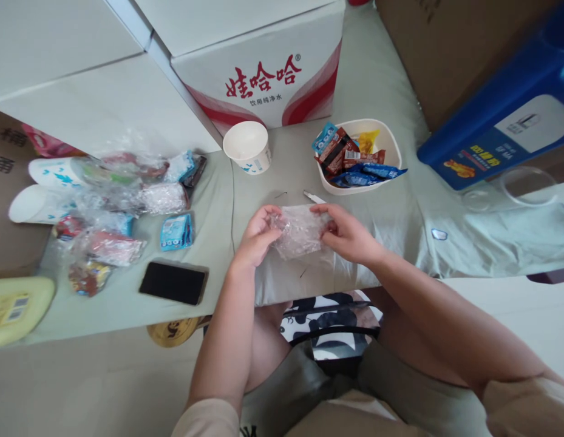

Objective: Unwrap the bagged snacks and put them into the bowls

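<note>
Both my hands hold a small clear plastic bag (298, 232) just above the cloth-covered table (391, 218). My left hand (257, 233) pinches the bag's left edge. My right hand (348, 233) grips its right edge with closed fingers. The bag looks crinkled and I cannot make out anything inside it. A white bowl (393, 149) with several wrapped snacks stands just beyond my right hand. A thin white stick-like item (313, 196) lies on the cloth between the bowl and my hands.
A paper cup (248, 147) stands by a white carton with red print (263, 67). Left lie a black phone (173, 282), a blue sachet (176, 232), several bagged snacks (111, 246) and two lying cups (40, 188). A blue box (504, 115) sits right.
</note>
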Demonstrator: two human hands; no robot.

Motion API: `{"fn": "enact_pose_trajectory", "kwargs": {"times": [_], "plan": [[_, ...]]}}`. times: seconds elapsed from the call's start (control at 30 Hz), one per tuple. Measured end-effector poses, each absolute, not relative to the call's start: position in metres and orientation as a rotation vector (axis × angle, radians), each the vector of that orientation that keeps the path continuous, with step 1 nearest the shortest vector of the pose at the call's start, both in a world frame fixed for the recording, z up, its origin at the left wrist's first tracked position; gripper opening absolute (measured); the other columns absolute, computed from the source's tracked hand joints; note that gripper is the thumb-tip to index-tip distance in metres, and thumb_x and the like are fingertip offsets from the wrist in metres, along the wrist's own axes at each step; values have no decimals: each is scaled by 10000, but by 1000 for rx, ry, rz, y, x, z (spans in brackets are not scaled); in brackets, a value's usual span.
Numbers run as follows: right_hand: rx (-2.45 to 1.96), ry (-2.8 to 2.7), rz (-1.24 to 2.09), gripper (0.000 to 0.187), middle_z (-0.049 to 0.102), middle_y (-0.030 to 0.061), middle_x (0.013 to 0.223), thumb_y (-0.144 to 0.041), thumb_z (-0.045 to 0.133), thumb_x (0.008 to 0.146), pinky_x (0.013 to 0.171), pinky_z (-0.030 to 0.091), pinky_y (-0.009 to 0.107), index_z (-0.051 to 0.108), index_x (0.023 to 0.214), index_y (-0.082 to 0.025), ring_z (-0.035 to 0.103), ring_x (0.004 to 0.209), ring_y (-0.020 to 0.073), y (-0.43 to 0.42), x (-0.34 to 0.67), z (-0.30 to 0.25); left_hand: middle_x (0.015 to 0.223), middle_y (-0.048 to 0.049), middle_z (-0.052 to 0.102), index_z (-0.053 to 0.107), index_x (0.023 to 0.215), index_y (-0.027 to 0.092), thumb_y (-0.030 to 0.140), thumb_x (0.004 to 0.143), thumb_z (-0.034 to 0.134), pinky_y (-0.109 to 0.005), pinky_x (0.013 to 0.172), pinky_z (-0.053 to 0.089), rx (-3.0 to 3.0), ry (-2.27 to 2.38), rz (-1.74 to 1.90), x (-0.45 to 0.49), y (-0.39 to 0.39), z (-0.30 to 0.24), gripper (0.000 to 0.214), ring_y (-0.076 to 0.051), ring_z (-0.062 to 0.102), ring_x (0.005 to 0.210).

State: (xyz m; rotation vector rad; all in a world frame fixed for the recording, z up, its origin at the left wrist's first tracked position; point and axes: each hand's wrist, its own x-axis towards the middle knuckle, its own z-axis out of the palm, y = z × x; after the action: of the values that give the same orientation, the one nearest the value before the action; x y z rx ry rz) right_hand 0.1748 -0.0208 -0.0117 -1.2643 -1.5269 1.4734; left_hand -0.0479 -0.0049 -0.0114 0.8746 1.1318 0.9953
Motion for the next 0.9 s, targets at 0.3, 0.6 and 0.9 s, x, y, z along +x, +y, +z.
{"fn": "enact_pose_trajectory", "kwargs": {"times": [0.3, 0.6, 0.9], "plan": [[-1107, -983, 2030, 400, 684, 43, 1006, -478, 614, 849, 616, 530, 269, 604, 1144, -209, 653, 701, 133, -15, 178, -6, 782, 32, 618, 625, 927, 203, 100, 498, 665, -184, 454, 396, 818, 1009, 805, -58, -8, -4, 443, -73, 527, 527], [-1130, -1387, 1960, 251, 620, -17, 633, -439, 669, 815, 520, 470, 254, 607, 809, -196, 555, 524, 113, -22, 168, -3, 1105, -76, 738, 553, 1269, 292, 469, 622, 835, -305, 651, 560, 656, 965, 937, -60, -6, -5, 727, -219, 735, 821], [-1294, -1241, 1592, 298, 598, -24, 666, -487, 566, 863, 544, 476, 286, 573, 1000, -223, 582, 554, 141, -22, 157, -11, 1188, -155, 740, 672, 1107, 196, 729, 534, 846, -425, 872, 600, 584, 896, 976, -35, -6, -14, 802, -356, 685, 1196]]}}
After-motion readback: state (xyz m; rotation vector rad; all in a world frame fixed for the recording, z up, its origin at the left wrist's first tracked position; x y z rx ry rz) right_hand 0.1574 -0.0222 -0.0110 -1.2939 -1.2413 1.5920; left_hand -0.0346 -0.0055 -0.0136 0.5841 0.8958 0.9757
